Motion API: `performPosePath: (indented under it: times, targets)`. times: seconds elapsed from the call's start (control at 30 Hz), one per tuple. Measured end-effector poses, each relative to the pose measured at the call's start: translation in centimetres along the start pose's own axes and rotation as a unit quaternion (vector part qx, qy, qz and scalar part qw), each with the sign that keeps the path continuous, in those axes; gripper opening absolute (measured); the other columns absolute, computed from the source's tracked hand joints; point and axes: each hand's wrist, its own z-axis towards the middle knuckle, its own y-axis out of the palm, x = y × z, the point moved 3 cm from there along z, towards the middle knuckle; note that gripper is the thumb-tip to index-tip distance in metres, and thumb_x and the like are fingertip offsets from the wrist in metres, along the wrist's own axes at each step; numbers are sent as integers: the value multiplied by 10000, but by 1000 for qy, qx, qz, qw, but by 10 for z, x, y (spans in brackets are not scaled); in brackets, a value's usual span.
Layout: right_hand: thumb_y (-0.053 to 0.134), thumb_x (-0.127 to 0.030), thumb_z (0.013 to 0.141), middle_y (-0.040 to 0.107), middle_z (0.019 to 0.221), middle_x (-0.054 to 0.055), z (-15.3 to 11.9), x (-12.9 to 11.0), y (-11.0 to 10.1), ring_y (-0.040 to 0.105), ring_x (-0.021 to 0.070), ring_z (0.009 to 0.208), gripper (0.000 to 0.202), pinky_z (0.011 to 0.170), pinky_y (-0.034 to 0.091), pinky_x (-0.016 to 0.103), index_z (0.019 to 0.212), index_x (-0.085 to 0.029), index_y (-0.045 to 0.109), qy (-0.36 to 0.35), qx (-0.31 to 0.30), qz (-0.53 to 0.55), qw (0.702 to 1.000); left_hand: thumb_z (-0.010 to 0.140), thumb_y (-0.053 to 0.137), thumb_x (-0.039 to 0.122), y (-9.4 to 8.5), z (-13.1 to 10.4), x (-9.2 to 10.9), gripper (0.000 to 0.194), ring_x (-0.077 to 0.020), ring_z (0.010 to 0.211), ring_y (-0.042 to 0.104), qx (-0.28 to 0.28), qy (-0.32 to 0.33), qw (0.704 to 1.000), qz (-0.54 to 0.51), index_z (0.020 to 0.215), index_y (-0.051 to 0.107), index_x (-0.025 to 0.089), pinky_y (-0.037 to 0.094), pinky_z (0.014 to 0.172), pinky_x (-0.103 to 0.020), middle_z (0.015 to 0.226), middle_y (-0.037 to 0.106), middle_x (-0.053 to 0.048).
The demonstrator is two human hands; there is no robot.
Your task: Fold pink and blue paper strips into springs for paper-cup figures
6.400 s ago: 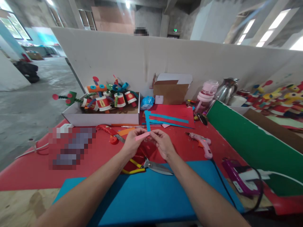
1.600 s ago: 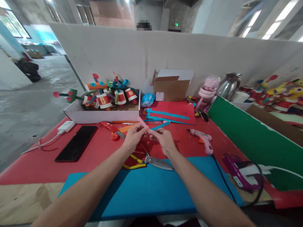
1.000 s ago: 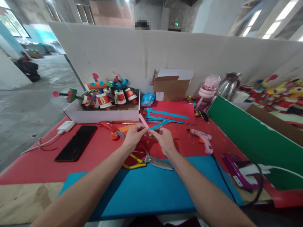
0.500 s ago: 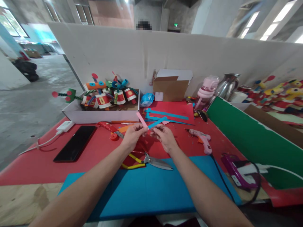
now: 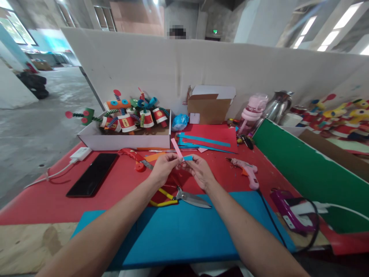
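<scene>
My left hand (image 5: 165, 167) pinches the joined ends of two narrow paper strips above the red table cover. The pink paper strip (image 5: 177, 149) points up and away from my fingers. Across it, the blue paper strip (image 5: 188, 158) runs toward my right hand (image 5: 199, 169), whose thumb and fingers are closed on it. Fingers hide part of both strips where they meet. Below my hands lie yellow-handled shears (image 5: 190, 198), blades to the right. Red-handled scissors (image 5: 133, 155) rest just left of my left hand.
A white box (image 5: 123, 142) of paper-cup figures stands back left, a phone (image 5: 92, 175) before it. Blue strips (image 5: 204, 139) lie on red paper behind my hands. To the right are a pink glue gun (image 5: 245, 169), its cord, a purple power strip (image 5: 291, 211) and a green-sided box (image 5: 300, 173).
The blue strip stood out long past my right fingers; now only a short piece shows between my hands. My right hand has closed in over it. The pink strip stays upright.
</scene>
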Motion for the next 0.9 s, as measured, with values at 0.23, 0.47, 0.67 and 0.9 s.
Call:
performPosePath:
  times: [0.23,0.47,0.67,0.9]
  targets:
    - [767,-399,592,625,582,-22,0,0,1,569,116,571,255,637,477,258,665,-184,652,-50,40,-69,996,595,751,320,0,-2,-1,234,-89,496,495,-11,-6,999,-33,624,624,125,371,510,-222,547,594,-4]
    - [727,-372,645,614,571,-23,0,-1,1,562,123,570,202,621,458,257,671,-188,650,-90,55,-111,988,586,752,286,0,-1,0,204,-106,523,523,-17,-3,1000,-14,660,656,123,405,526,-231,591,636,-26]
    - [695,-355,684,614,571,-17,-1,-3,-1,573,128,572,183,611,456,253,670,-182,639,-118,65,-154,979,580,772,315,-2,-1,-2,240,-99,520,512,-10,-14,1000,-9,665,656,123,403,531,-226,574,618,-13]
    - [678,-345,697,647,620,-3,0,-6,-1,611,150,608,166,634,482,270,739,-187,655,-142,54,-193,969,634,747,360,-2,0,2,252,-118,555,533,-30,25,999,32,676,654,129,416,561,-244,602,628,-23]
